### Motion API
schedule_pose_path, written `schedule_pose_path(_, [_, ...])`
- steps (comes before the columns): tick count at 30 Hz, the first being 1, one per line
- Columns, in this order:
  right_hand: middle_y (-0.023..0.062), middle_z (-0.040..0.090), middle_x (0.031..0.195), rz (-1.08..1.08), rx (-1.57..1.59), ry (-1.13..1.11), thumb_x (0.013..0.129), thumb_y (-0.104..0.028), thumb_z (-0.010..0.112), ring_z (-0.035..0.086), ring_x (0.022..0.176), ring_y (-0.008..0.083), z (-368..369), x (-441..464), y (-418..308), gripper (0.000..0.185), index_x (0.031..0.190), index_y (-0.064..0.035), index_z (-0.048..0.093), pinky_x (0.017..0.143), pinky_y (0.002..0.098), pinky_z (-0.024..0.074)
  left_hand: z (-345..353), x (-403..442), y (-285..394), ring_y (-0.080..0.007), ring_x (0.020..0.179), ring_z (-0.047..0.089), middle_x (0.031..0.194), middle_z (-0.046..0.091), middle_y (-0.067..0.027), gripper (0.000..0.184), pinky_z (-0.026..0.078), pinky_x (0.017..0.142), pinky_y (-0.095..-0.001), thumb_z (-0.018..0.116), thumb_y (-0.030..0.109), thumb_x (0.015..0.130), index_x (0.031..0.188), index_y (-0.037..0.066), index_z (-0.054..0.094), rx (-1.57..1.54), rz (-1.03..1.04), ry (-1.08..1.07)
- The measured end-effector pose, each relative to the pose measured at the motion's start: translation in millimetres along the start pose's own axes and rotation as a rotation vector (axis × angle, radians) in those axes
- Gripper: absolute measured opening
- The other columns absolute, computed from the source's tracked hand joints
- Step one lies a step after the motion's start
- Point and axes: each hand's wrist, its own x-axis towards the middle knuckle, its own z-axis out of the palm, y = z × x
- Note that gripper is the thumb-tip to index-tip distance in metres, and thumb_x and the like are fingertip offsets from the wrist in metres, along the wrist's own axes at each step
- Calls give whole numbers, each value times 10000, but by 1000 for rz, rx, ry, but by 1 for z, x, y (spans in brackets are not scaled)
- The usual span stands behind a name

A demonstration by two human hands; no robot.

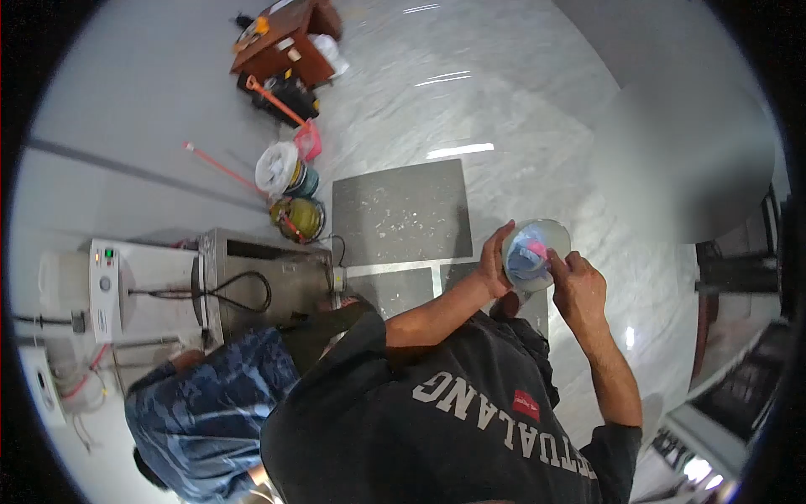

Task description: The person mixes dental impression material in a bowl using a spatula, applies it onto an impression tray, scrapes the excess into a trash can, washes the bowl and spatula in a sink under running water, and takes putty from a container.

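Note:
My left hand (495, 259) is closed round the left rim of a pale, rounded bowl (555, 231), held up in front of my body. Inside lies a smeared bluish substance (524, 262). From the right, my right hand (579, 287) reaches over the rim, its fingers pinched on a small pink utensil (537, 249). The pink end dips into the bluish substance; my fingers cover its handle, so its exact kind does not show.
A co-worker in a blue patterned shirt (222, 378) bends at lower left. Nearby are a metal cabinet (269, 256) and a white machine (151, 286). Grey floor mats (399, 210), a green gas cylinder (298, 218), a bin (279, 164) and a brown desk (290, 42) lie ahead.

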Motion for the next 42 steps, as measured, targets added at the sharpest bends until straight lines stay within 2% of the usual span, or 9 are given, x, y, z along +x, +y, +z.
schedule_pose_path(11, [112, 624, 784, -554, 128, -290, 840, -89, 600, 671, 631, 285, 56, 229, -61, 437, 1273, -139, 574, 511, 397, 519, -53, -11, 180, -326, 1175, 598, 1272, 618, -162, 669, 457, 1025, -505, 455, 560, 914, 1314, 33, 557, -38, 663, -26])
schedule_pose_path(20, [139, 639, 815, -563, 144, -302, 850, -141, 596, 673, 643, 310, 105, 405, -171, 464, 1313, -157, 565, 525, 435, 528, -115, -38, 373, -301, 1131, 603, 1239, 617, -127, 613, 465, 1001, -472, 481, 529, 902, 1289, 62, 572, -50, 902, 214])
schedule_pose_path(22, [95, 656, 818, -456, 146, -12, 864, -156, 614, 658, 624, 261, 129, 448, -190, 452, 1312, -216, 586, 498, 385, 514, -136, -47, 413, -307, 1177, 577, 1255, 609, -124, 652, 430, 1038, -493, 476, 555, 890, 1311, 64, 564, -99, 870, 292])
schedule_pose_path(25, [102, 670, 844, -545, -29, -223, 835, -133, 581, 692, 755, 281, 166, 494, -218, 544, 1376, -166, 527, 566, 411, 541, -115, -65, 472, -363, 1242, 538, 1344, 569, -188, 705, 385, 1076, -538, 450, 560, 899, 1345, 20, 538, 33, 880, -221])
schedule_pose_path(28, [139, 655, 905, -623, 148, -316, 826, -138, 597, 692, 757, 315, 131, 532, -246, 556, 1375, -134, 510, 587, 444, 546, -207, -40, 514, -282, 1205, 550, 1256, 589, -138, 612, 416, 1058, -466, 496, 513, 929, 1330, 51, 505, 428, 1205, 387])
schedule_pose_path(33, [156, 632, 958, -626, 222, -254, 828, -120, 592, 682, 743, 333, 162, 615, -270, 507, 1332, -134, 541, 589, 447, 539, -173, -61, 580, -315, 1198, 547, 1367, 501, -143, 676, 437, 1030, -502, 561, 480, 935, 1415, 43, 373, 46, 1103, 144])
schedule_pose_path(35, [152, 624, 979, -741, 293, -356, 819, -110, 598, 679, 740, 339, 179, 636, -281, 490, 1307, -129, 555, 594, 440, 538, -185, -53, 596, -337, 1207, 532, 1408, 450, -171, 730, 411, 1064, -494, 652, 317, 889, 1464, 87, 266, 860, 1581, 383])
schedule_pose_path(38, [155, 635, 927, -595, 358, -190, 814, -109, 600, 680, 755, 354, 157, 696, -305, 454, 1267, -124, 572, 623, 450, 539, -183, -37, 649, -310, 1196, 544, 1323, 552, -141, 605, 443, 1006, -484, 525, 505, 903, 1351, 100, 493, 804, 1698, 407])
schedule_pose_path(42, [170, 639, 928, -879, 272, -441, 829, -130, 587, 682, 772, 361, 203, 770, -336, 424, 1253, -130, 578, 643, 478, 533, -174, -50, 738, -308, 1157, 567, 1276, 594, -126, 638, 460, 967, -472, 450, 551, 899, 1308, 71, 545, -81, 1095, 249])
